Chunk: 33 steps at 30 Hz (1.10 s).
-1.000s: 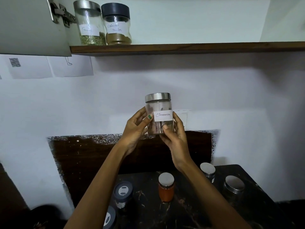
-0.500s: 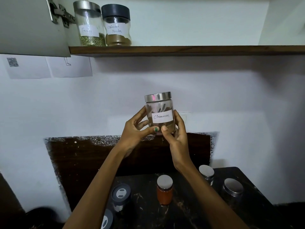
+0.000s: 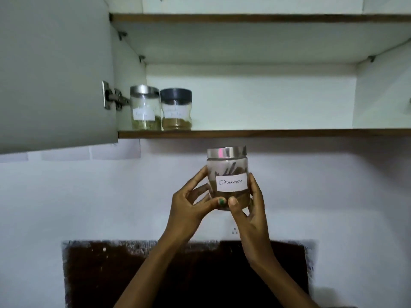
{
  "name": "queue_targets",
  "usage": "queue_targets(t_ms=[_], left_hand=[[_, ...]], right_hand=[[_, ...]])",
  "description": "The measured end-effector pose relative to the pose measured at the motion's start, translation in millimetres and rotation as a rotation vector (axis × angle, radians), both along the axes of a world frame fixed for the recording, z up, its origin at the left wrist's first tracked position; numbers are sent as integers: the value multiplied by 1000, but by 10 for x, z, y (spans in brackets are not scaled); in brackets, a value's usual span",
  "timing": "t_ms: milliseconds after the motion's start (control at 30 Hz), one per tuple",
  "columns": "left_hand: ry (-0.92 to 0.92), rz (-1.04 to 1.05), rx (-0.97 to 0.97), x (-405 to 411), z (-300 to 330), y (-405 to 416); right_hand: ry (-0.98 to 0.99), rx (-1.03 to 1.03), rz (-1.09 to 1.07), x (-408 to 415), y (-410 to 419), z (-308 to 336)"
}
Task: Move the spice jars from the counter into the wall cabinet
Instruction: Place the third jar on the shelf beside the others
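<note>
A glass jar with a steel lid and a white label reading "Cinnamon" [image 3: 228, 174] is held up in front of the wall, just below the cabinet's bottom shelf [image 3: 266, 133]. My left hand [image 3: 191, 207] grips its left side and my right hand [image 3: 249, 210] its right side, thumbs meeting under the label. Inside the open wall cabinet, at the shelf's left end, stand a steel-lidded jar of green spice [image 3: 145, 107] and a black-lidded jar of brown powder [image 3: 176, 109], side by side. The counter and its jars are out of view.
The cabinet door [image 3: 55, 70] hangs open on the left, its hinge [image 3: 112, 95] beside the jars. Bare shelf stretches right of the two jars. An upper shelf [image 3: 244, 18] sits above. A dark backsplash panel [image 3: 106, 274] lies below my arms.
Both hands have lifted the cinnamon jar higher, close under the shelf. My view has tilted up, so the cabinet interior shows and the counter jars have dropped out of sight.
</note>
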<state>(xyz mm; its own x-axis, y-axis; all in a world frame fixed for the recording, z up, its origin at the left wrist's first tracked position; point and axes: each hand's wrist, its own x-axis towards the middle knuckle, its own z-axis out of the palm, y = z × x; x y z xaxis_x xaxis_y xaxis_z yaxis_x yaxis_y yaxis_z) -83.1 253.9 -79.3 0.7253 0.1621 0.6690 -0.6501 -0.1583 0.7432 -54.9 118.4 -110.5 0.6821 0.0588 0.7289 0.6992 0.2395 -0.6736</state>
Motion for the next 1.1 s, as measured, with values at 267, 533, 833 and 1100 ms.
queue_targets(t_ms=[267,533,833,1100], left_hand=[[-205,81,99,204,1103,158],[-155,163,160,531,1543,363],[-127,207,186,774,1511,375],[-131,562,205,932,1349,203]], right_hand=[[-298,-104,-177,422,214,1190],[-339,-225,-303,933,431,1520],[-332,-343,-533,1210,583,1538],[-281,-430,-663,1253,653,1601]])
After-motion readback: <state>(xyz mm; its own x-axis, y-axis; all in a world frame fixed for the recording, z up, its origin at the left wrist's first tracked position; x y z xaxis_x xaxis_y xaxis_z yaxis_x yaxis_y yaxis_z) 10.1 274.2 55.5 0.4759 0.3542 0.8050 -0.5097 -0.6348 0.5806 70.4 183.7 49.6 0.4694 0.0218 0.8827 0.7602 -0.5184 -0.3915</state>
